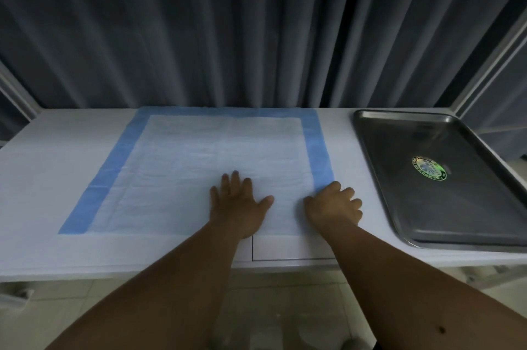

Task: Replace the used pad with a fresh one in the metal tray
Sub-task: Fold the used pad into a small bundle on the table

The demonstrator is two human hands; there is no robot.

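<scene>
Pad [216,155] flat under left hand [238,204]; tray [399,121] sticker [429,167] unreadable.

From my seat I saw a white table [51,187] running across the view, with a thin dark rectangular outline [285,259] marked near its front edge. Behind it hung a dark grey curtain [228,30] in long vertical folds (it filled the whole background). Below the table lay a pale tiled floor [271,301].
</scene>
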